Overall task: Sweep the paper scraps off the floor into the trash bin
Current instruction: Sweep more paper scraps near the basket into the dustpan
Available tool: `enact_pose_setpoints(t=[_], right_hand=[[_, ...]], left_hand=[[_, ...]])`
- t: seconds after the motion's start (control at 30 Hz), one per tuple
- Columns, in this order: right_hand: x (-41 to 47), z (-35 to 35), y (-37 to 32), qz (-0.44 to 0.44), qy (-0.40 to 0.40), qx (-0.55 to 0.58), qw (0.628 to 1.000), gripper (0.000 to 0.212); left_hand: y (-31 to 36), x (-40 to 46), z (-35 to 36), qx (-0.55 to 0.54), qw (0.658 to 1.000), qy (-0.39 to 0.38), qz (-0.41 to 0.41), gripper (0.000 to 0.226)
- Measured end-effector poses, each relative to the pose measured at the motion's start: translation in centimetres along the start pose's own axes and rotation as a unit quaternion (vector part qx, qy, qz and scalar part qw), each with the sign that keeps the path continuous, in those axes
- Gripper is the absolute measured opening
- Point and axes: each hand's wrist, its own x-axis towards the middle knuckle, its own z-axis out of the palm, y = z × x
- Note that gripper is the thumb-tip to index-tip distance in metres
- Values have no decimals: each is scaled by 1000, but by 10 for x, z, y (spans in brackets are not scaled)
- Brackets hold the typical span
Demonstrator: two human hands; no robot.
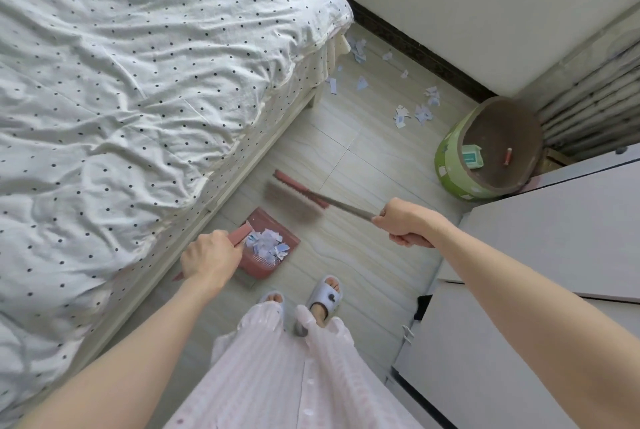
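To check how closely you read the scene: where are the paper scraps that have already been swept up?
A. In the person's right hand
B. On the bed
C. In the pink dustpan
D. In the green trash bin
C: a heap of paper scraps lies in the pink dustpan, whose handle the left hand grips, while the trash bin holds only a small box and a reddish stick-like item.

**Sweeping up by the bed**

The left hand (211,257) holds the handle of a pink dustpan (268,248) on the floor (363,255). A heap of paper bits (266,244) lies in it. The right hand (403,222) grips the broom (298,198), which looks blurry. More paper scraps (412,113) lie near the green trash bin (491,151). The spotty bed (138,82) is on the left.
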Motion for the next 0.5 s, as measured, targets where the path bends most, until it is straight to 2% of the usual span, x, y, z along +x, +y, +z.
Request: enact_pose_setpoints(t=[0.13,0.3,0.43,0.5], right_hand=[[2,34,-20,32,20,6,999,39],[-10,94,-35,42,-46,27,998,31],[-15,88,-27,13,-109,33,993,40],[-19,70,-22,20,-129,92,987,38]], left_hand=[[-16,-3,-1,2,1000,7,-9,36],[-34,-4,0,7,1000,1,-16,38],[-35,-4,1,1,1000,4,-17,38],[-34,-5,2,4,1000,3,-10,39]])
